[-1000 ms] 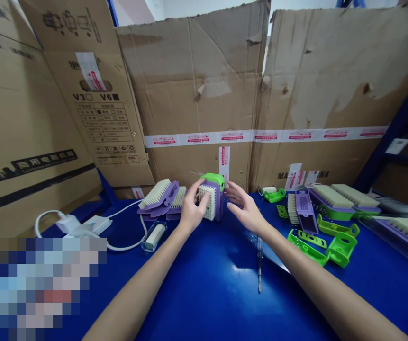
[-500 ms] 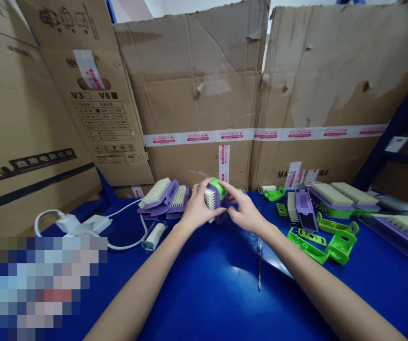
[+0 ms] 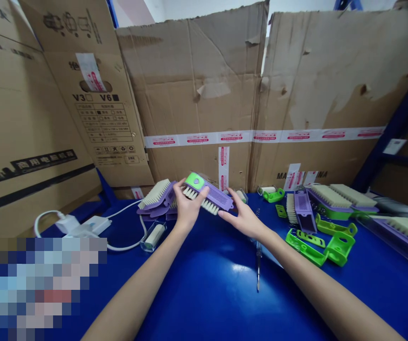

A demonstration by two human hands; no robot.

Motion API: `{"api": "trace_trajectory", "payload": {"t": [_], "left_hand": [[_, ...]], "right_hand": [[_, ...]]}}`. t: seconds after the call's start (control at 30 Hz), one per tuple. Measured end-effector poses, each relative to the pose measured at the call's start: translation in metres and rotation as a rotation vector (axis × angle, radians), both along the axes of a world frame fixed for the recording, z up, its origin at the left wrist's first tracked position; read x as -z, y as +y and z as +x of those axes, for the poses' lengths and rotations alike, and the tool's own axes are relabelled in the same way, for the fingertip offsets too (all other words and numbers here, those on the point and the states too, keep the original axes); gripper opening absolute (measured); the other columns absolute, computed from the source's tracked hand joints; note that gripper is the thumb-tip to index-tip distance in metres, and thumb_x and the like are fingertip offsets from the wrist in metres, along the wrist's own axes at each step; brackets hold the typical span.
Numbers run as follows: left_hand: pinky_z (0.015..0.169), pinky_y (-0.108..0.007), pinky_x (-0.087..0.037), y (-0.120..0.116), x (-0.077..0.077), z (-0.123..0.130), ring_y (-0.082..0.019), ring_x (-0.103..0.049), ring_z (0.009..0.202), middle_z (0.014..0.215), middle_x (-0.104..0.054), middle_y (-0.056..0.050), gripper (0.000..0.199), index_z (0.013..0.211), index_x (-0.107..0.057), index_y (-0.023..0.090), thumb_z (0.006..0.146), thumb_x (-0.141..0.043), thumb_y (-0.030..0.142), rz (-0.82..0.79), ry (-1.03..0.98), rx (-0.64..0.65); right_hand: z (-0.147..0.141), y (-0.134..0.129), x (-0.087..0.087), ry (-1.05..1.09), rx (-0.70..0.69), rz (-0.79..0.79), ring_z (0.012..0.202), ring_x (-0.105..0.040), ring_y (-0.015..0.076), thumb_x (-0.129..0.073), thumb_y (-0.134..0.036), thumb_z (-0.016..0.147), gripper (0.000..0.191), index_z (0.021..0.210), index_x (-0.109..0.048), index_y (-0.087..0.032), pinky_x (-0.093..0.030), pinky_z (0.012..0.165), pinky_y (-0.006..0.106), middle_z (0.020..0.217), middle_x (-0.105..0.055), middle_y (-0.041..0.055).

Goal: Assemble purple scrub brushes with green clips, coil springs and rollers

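Observation:
A purple brush (image 3: 215, 195) with cream bristles and a bright green end piece is held up above the blue table, slanting down to the right. My left hand (image 3: 188, 208) is closed on its green end, thumb across the front. At the opposite end, my right hand (image 3: 243, 217) has its index finger above and thumb below, gripping the purple tip. Behind my left hand lie similar purple brushes (image 3: 156, 194), stacked bristles up. A thin metal pick-like tool (image 3: 258, 265) lies on the table below my right hand.
Green plastic parts (image 3: 339, 248) and more brushes (image 3: 331, 196) lie to the right. On the left are a white charger with cables (image 3: 70, 222) and a small clear case with a white roll (image 3: 154, 237). Cardboard sheets (image 3: 189, 94) wall the back of the blue table (image 3: 204, 293).
The brush has turned from nearly end-on to its long side facing me, green end now at the left. My right hand has moved onto its purple end.

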State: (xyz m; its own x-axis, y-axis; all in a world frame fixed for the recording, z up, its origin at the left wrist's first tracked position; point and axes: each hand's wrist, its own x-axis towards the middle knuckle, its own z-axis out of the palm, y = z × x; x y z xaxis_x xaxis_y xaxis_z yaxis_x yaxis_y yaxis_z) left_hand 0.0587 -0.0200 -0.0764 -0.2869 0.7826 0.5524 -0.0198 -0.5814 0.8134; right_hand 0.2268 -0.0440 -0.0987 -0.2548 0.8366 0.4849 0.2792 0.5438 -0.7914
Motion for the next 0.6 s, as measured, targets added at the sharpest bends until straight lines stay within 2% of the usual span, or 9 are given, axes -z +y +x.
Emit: {"api": "trace_trajectory", "payload": {"t": [0.13, 0.27, 0.4, 0.6], "left_hand": [[0.076, -0.032, -0.051, -0.001, -0.003, 0.006, -0.015, -0.062, 0.082, 0.095, -0.059, -0.001, 0.047, 0.101, -0.040, 0.024, 0.069, -0.068, 0.045, -0.171, -0.322, 0.202], [0.076, -0.033, -0.051, -0.002, 0.006, 0.007, -0.018, -0.061, 0.090, 0.096, -0.062, -0.004, 0.044, 0.097, -0.051, 0.020, 0.068, -0.068, 0.048, -0.327, -0.357, 0.344], [0.074, -0.032, -0.051, 0.002, 0.020, 0.006, -0.022, -0.059, 0.096, 0.102, -0.063, -0.007, 0.042, 0.096, -0.059, 0.019, 0.069, -0.065, 0.051, -0.439, -0.236, 0.334], [0.069, -0.032, -0.051, 0.012, 0.038, 0.006, -0.021, -0.062, 0.087, 0.102, -0.064, -0.008, 0.036, 0.102, -0.055, 0.019, 0.082, -0.047, 0.048, -0.572, -0.150, 0.307]], "right_hand": [[-0.008, -0.002, -0.011, 0.243, -0.060, -0.105, 0.111, -0.054, 0.0201, -0.063, -0.039, 0.076, 0.064, 0.132, -0.039, -0.019, -0.043, 0.097, 0.037, 0.124, -0.054, 0.0105], [-0.008, -0.005, -0.015, 0.294, 0.067, -0.045, 0.108, -0.056, 0.0210, -0.068, -0.038, 0.070, 0.062, 0.125, -0.045, -0.019, -0.045, 0.094, 0.037, 0.121, -0.057, 0.0099], [-0.002, -0.006, -0.008, 0.132, 0.180, 0.079, 0.100, -0.060, 0.0207, -0.067, -0.037, 0.073, 0.056, 0.123, -0.048, -0.021, -0.047, 0.090, 0.037, 0.115, -0.060, 0.0082], [0.001, -0.004, 0.001, -0.242, 0.266, 0.328, 0.098, -0.060, 0.0210, -0.064, -0.034, 0.077, 0.043, 0.115, -0.054, -0.017, -0.048, 0.087, 0.034, 0.108, -0.064, 0.0087]]}}
